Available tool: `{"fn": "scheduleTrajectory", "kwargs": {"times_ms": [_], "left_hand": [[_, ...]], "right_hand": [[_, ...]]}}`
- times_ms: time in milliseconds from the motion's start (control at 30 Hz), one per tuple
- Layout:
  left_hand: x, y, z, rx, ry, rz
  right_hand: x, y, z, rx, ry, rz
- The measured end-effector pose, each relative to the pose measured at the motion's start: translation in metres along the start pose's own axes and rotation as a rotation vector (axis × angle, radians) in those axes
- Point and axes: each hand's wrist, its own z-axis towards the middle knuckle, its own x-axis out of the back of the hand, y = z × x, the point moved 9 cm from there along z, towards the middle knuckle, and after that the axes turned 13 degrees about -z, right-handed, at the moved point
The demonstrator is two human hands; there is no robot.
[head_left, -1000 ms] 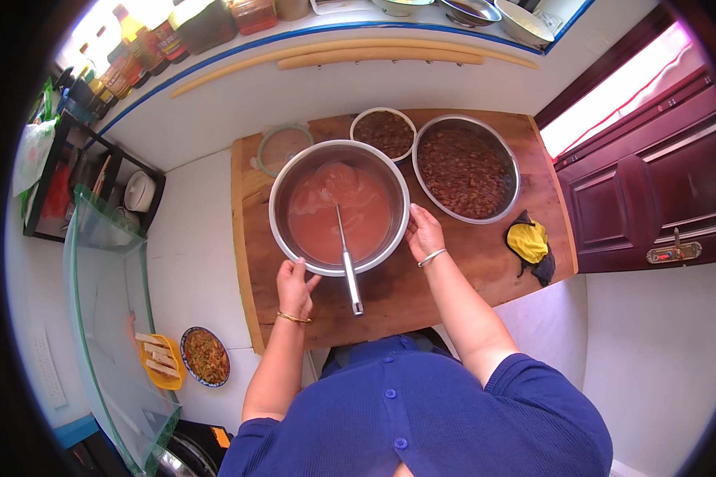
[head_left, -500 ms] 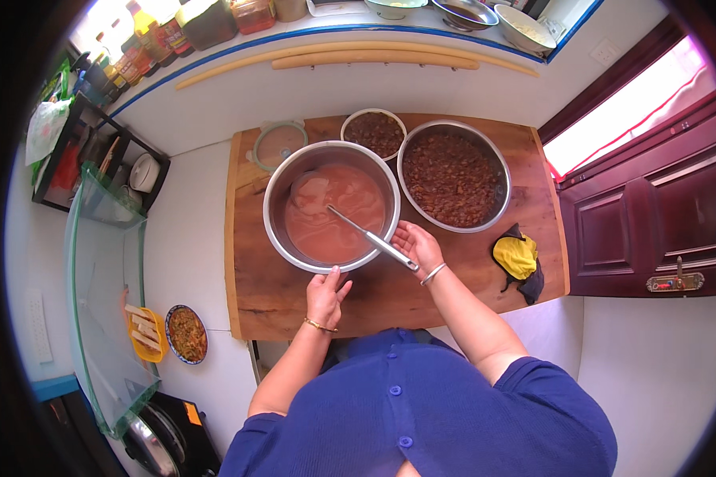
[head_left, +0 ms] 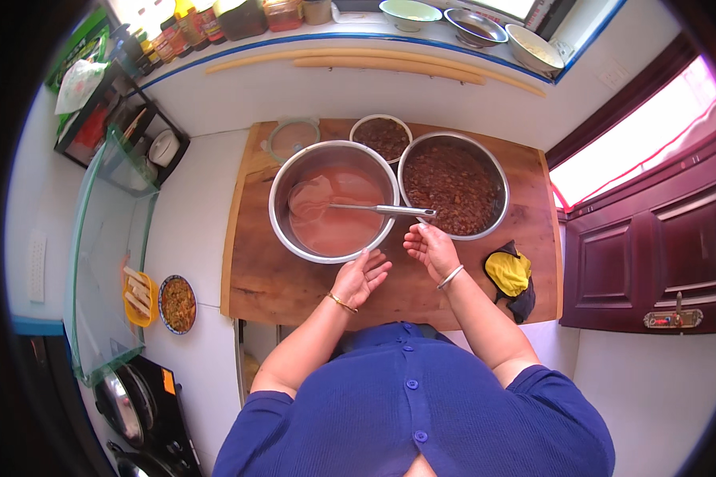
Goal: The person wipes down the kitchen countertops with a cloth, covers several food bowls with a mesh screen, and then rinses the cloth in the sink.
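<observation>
A wide steel pot (head_left: 274, 219) of pinkish-brown liquid stands on the wooden table. In it rests a ladle (head_left: 390, 210), its bowl sunk at the left and its handle lying across the right rim, pointing toward the steel basin (head_left: 504, 191) of dark brown chunky food. My left hand (head_left: 361, 280) is open, fingers spread, palm turned inward, just at the pot's front rim; whether the fingertips touch it I cannot tell. My right hand (head_left: 432, 251) is open with fingers loosely bent, right below the ladle's handle end and in front of the basin, holding nothing.
Behind the pot stand a white-rimmed bowl (head_left: 383, 141) of similar dark food and a round, clear lid-like piece (head_left: 293, 140). A yellow-and-black cloth item (head_left: 509, 274) lies on the right. Food plates (head_left: 177, 304) sit by a glass panel (head_left: 103, 262); bottles and bowls line the sill.
The ladle's handle has swung from pointing toward me to pointing right. My left hand has opened and drawn back from the pot's front; my right hand has moved off its rim.
</observation>
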Motion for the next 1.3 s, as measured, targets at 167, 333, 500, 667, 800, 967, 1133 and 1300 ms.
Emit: {"fn": "scheduleTrajectory", "kwargs": {"times_ms": [167, 333, 500, 667, 800, 967, 1133, 1300], "left_hand": [[-0.003, 0.014, -0.034, 0.071, -0.152, 0.208], [0.035, 0.078, -0.081, -0.146, -0.063, 0.135], [0.096, 0.149, -0.129, -0.442, -0.001, 0.024], [0.249, 0.216, -0.187, -0.676, 0.214, -0.215], [0.415, 0.228, -0.234, -0.792, 0.616, -0.487], [0.489, 0.251, -0.227, -0.770, 0.375, -0.580], [0.487, 0.263, -0.228, -0.755, 0.467, -0.415], [0.489, 0.273, -0.225, -0.740, 0.590, -0.333]], "right_hand": [[-0.040, -0.025, -0.007, 0.072, -0.179, -0.035], [-0.117, -0.043, -0.012, 0.163, -0.212, -0.392], [-0.234, -0.024, -0.028, 0.125, -0.559, -0.371], [-0.358, 0.050, -0.031, -0.067, -0.730, -0.494], [-0.432, 0.120, -0.027, -0.254, -0.731, -0.605], [-0.452, 0.170, -0.019, -0.392, -0.626, -0.568], [-0.412, 0.177, -0.008, -0.420, -0.511, -0.543], [-0.360, 0.166, -0.005, -0.396, -0.402, -0.509]]}}
